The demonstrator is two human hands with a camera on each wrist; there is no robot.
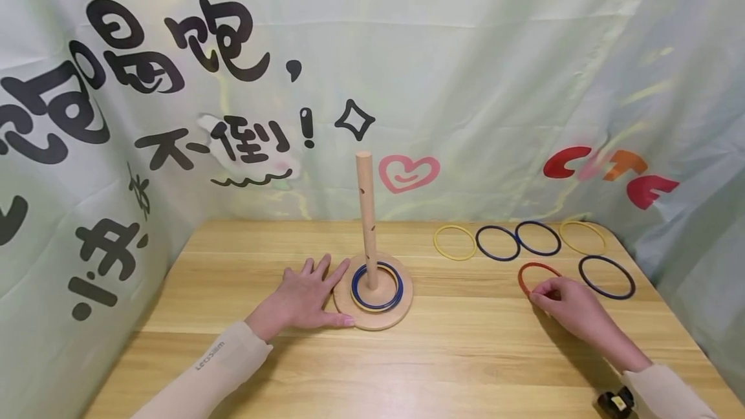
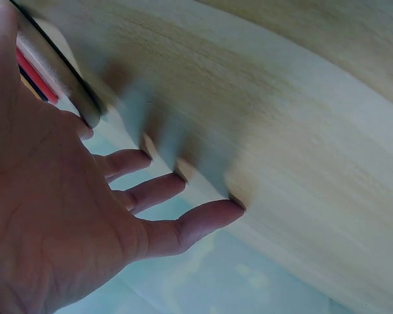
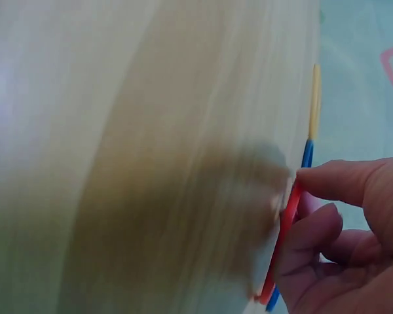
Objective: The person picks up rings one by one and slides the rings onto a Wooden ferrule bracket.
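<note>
My left hand point(image 1: 305, 296) lies beside a round wooden base point(image 1: 372, 321), fingers spread, with the thumb and forefinger at its edge. An upright wooden peg point(image 1: 366, 212) rises from this base. Around the peg's foot lie stacked rings point(image 1: 400, 283), a blue one on top of a yellow one; in the left wrist view a red edge point(image 2: 36, 73) shows among them. Over to the right, my right hand point(image 1: 573, 309) pinches a red ring point(image 1: 538, 264) at its near side between thumb and fingers. The right wrist view shows the red ring point(image 3: 287, 219) close to the tabletop.
Behind the red ring, a yellow ring point(image 1: 436, 251), two blue rings point(image 1: 478, 244) point(image 1: 538, 255) and another yellow ring point(image 1: 582, 222) lie along the table's back edge. One more blue ring point(image 1: 617, 297) lies right of my right hand. Printed cloth point(image 1: 495, 83) hangs around the wooden table point(image 1: 454, 354).
</note>
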